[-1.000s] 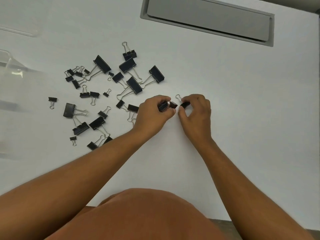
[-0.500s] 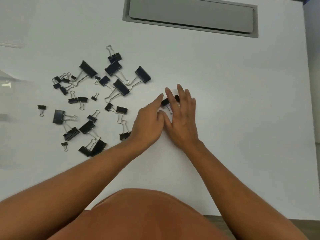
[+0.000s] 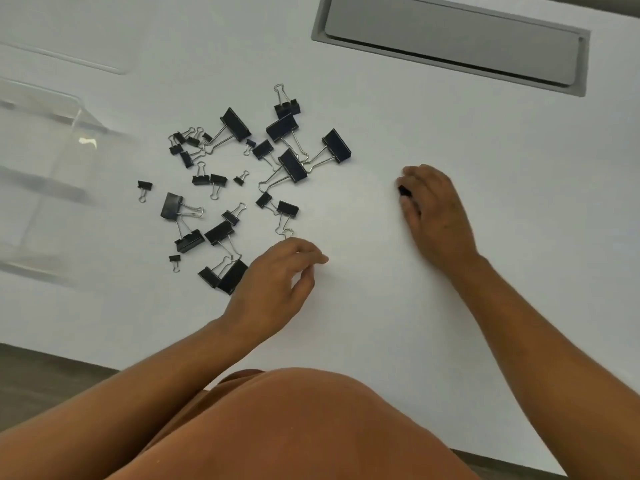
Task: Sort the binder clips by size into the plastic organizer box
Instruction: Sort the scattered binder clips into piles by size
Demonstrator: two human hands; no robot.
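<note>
Black binder clips (image 3: 242,174) of three sizes lie scattered on the white table (image 3: 381,306), left of centre. The clear plastic organizer box (image 3: 74,116) stands at the left edge. My left hand (image 3: 277,285) hovers at the pile's lower right with fingers loosely curled and thumb and forefinger apart. It covers the body of one clip, whose wire loop (image 3: 287,233) sticks out above the knuckles. My right hand (image 3: 436,213) rests on the table further right, fingers curled round a small black clip (image 3: 403,192) that shows at the thumb.
A clear plastic lid (image 3: 86,60) lies flat at the far left. A grey recessed cable hatch (image 3: 450,46) sits in the table at the top. The table's front edge (image 3: 104,363) runs close to my body, with dark floor beyond it.
My hands were together over small clips in the middle. They have separated: the left went back down to the pile's lower right, and the right slid right with a small clip.
</note>
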